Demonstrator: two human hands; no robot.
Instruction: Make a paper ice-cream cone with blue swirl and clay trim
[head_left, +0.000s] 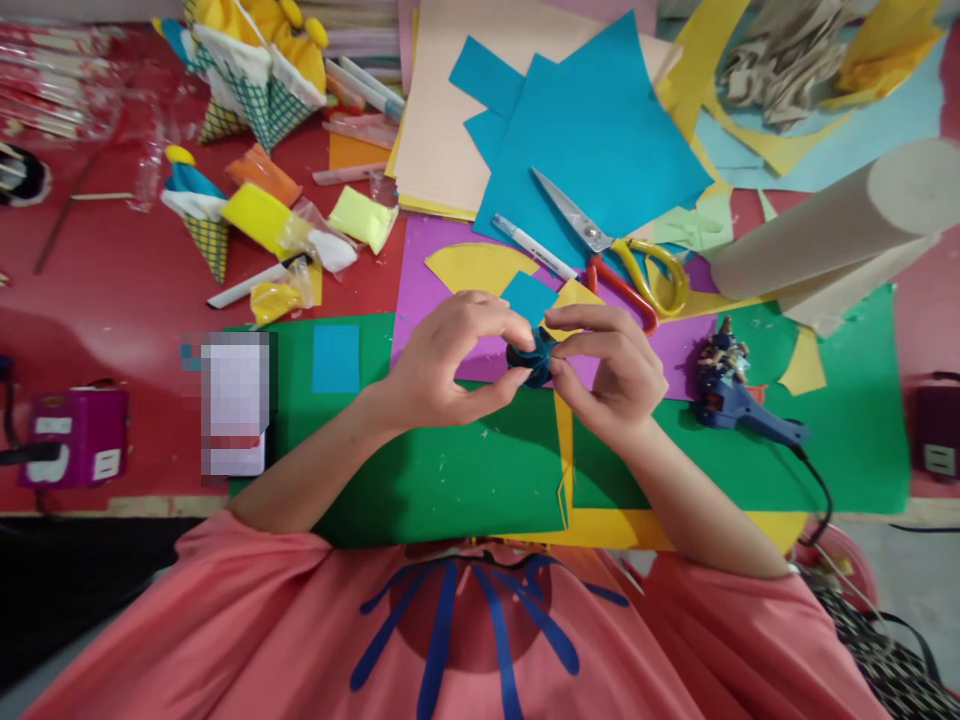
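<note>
One dark blue folded piece (pixel 535 360) sits between two hands above the green sheet (pixel 450 480); the left hand (pixel 457 350) grips its left side, thumb and forefinger of the fingers curved in a C, and the right hand (pixel 619 380) has its fingers pinched on the right edge. The desk (pixel 150 300) carries one pair of scissors (pixel 596 238), one glue gun (pixel 750 415), one paper roll (pixel 810 225); one pink basin (pixel 868 582) holds something too unclear to name
</note>
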